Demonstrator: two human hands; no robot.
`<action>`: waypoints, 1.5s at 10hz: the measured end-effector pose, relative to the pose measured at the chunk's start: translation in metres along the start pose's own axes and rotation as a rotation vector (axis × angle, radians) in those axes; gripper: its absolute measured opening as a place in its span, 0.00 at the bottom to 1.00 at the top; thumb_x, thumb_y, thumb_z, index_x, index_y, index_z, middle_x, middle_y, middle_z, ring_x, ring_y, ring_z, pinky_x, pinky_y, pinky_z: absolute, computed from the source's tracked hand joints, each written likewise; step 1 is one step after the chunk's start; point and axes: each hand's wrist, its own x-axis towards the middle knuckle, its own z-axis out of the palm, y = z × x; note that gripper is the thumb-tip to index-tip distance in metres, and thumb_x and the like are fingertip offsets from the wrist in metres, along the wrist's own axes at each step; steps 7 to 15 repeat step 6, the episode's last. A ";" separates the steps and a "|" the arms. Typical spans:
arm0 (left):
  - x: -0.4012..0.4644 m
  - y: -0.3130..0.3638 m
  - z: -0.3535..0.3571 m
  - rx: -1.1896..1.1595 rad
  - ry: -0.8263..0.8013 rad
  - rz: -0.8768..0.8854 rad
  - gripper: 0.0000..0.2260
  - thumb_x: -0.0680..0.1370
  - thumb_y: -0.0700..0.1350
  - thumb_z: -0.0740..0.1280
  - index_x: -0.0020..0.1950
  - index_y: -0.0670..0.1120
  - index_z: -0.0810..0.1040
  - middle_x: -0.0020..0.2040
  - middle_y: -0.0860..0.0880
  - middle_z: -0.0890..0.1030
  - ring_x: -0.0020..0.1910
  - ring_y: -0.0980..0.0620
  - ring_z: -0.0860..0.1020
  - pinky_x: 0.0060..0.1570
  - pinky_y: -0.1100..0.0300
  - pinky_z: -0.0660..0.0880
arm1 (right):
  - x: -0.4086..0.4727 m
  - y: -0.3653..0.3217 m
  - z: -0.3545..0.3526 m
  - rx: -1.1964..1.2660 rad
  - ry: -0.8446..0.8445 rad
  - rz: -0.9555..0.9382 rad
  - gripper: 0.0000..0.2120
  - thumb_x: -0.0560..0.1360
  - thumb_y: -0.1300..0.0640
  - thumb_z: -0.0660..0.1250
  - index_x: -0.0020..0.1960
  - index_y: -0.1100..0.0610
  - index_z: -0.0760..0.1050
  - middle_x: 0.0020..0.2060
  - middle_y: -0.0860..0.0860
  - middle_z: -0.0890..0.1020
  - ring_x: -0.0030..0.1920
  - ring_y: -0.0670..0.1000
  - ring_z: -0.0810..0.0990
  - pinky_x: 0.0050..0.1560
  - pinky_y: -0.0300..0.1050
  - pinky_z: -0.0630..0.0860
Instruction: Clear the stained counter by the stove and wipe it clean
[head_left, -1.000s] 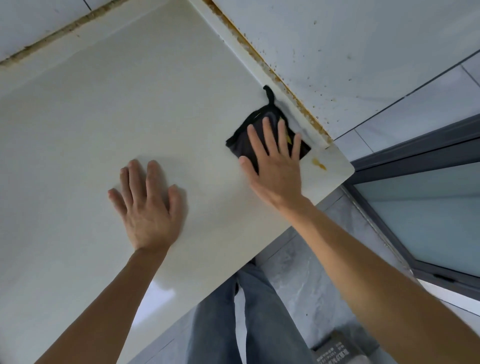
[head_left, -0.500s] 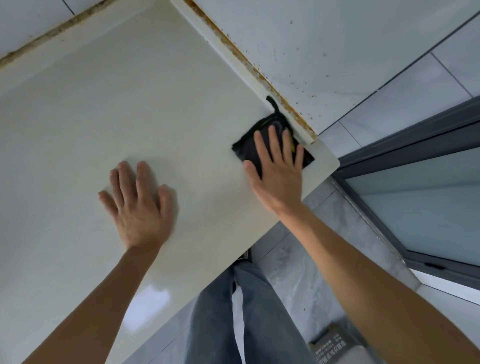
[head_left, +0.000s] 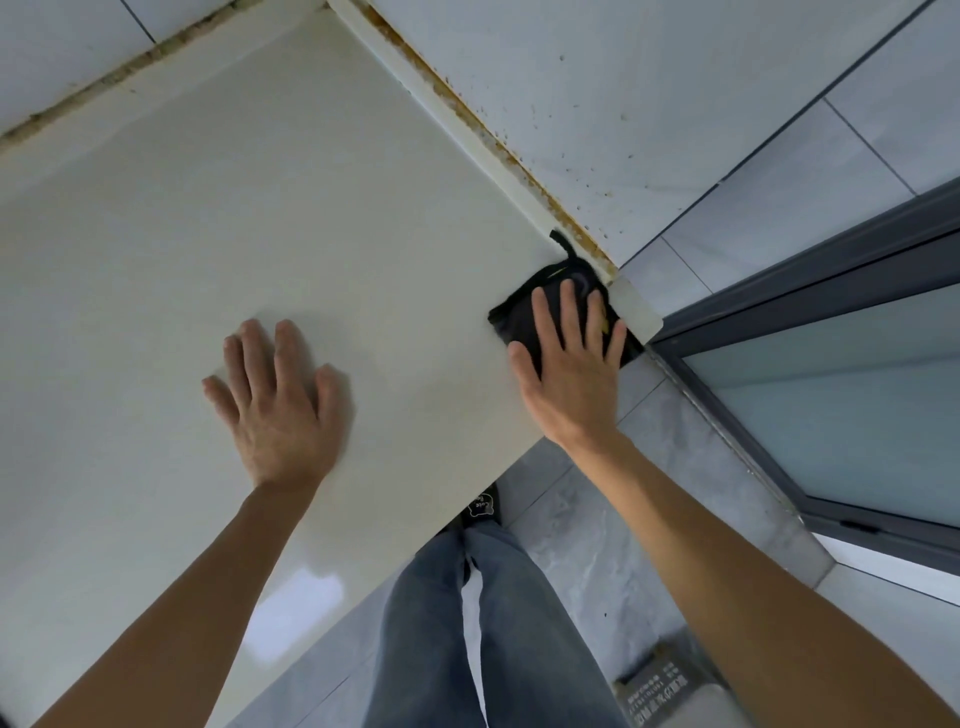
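Head view. The left hand (head_left: 278, 402) lies flat on the counter (head_left: 218, 218), palm down, fingers straight and slightly spread, pointing toward 12 o'clock; it holds nothing. Its forearm runs off toward 7 o'clock. The right hand (head_left: 571, 364) lies flat on a black cloth (head_left: 517, 317), fingers straight and spread, pressing the cloth against the counter; the thumb extends toward 9 o'clock along the cloth's near edge. Its forearm runs off toward 5 o'clock. The two hands are well apart, the right at 3 o'clock from the left.

The cloth sits at the counter's far right corner, touching the raised back strip (head_left: 467, 130). A narrow black loop (head_left: 563, 244) extends from the cloth toward 12 o'clock. A small yellow mark shows between the ring and little fingers. The right hand covers most of the cloth.

The counter is a glossy cream slab. Brown residue (head_left: 519, 166) lines the joint between the back strip and the wall tiles (head_left: 649, 78), which carry scattered brown specks. A dark-framed glass door (head_left: 831, 374) stands at 3 o'clock. Below the counter edge, at 6 o'clock, are the person's blue jeans (head_left: 467, 623) over a grey tiled floor (head_left: 587, 545).
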 end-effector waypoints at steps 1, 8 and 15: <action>0.000 0.002 -0.006 -0.023 -0.048 -0.003 0.29 0.83 0.56 0.57 0.82 0.45 0.64 0.84 0.37 0.60 0.84 0.36 0.57 0.78 0.28 0.52 | 0.002 -0.014 -0.003 0.021 -0.037 -0.052 0.33 0.85 0.36 0.48 0.86 0.47 0.50 0.85 0.52 0.52 0.85 0.60 0.48 0.82 0.67 0.46; -0.072 0.013 -0.089 -0.118 -0.262 0.116 0.18 0.81 0.45 0.71 0.71 0.44 0.81 0.75 0.42 0.77 0.77 0.38 0.72 0.70 0.39 0.76 | -0.103 -0.005 -0.050 0.377 -0.096 -0.257 0.19 0.83 0.58 0.65 0.73 0.56 0.74 0.75 0.53 0.73 0.77 0.54 0.69 0.75 0.51 0.71; -0.072 0.013 -0.089 -0.118 -0.262 0.116 0.18 0.81 0.45 0.71 0.71 0.44 0.81 0.75 0.42 0.77 0.77 0.38 0.72 0.70 0.39 0.76 | -0.103 -0.005 -0.050 0.377 -0.096 -0.257 0.19 0.83 0.58 0.65 0.73 0.56 0.74 0.75 0.53 0.73 0.77 0.54 0.69 0.75 0.51 0.71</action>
